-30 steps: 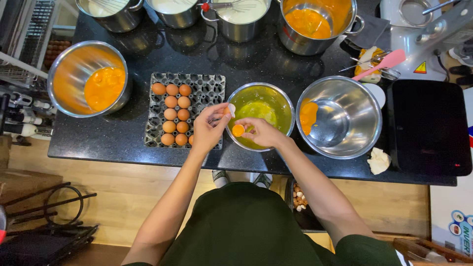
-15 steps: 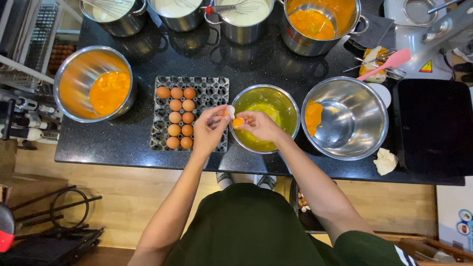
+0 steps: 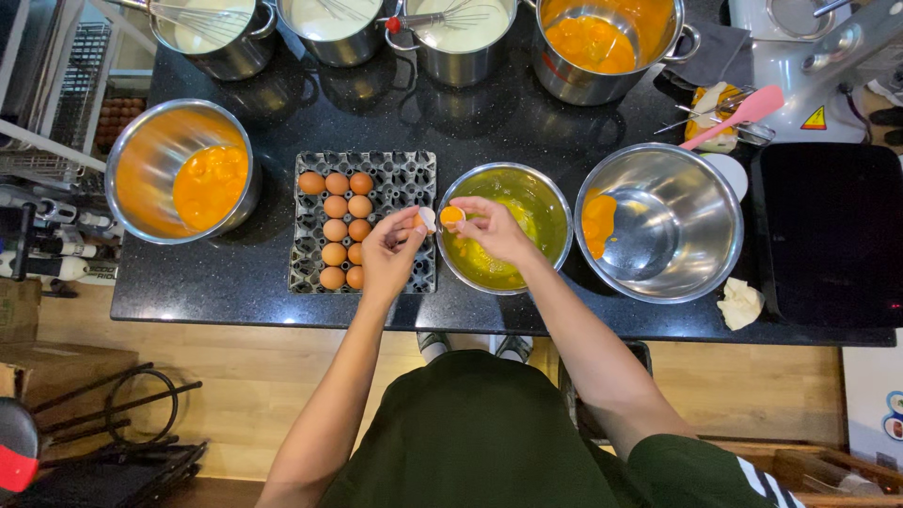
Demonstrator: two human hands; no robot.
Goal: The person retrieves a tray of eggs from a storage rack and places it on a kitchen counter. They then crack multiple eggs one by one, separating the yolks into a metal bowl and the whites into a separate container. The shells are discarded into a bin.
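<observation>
Overhead view of a black counter [image 3: 395,122], its far edge cut off by the frame. Along that far edge stand four pots [image 3: 602,47], each only partly in view; two hold whisks, and the rightmost holds orange yolks. At right, an empty steel bowl [image 3: 673,221] shows orange reflections on its inner wall. At left, a second steel bowl [image 3: 179,169] holds yolks, its contents blurred. Centre, the bowl of whites [image 3: 508,230] holds yellowish liquid, partly hidden by the right hand. Left of it lies a grey egg tray [image 3: 395,179] with nine brown eggs in its left columns; its near right corner is covered by the left hand. The left hand [image 3: 390,254] pinches a white half shell [image 3: 426,219] at the bowl's left rim. The right hand [image 3: 494,230], over the bowl, holds the other shell half with the yolk [image 3: 452,215] showing in it; the shell itself is mostly hidden by the fingers. The two halves sit just beside each other; whether they touch cannot be made out. A pink spatula [image 3: 743,113] lies far right.
</observation>
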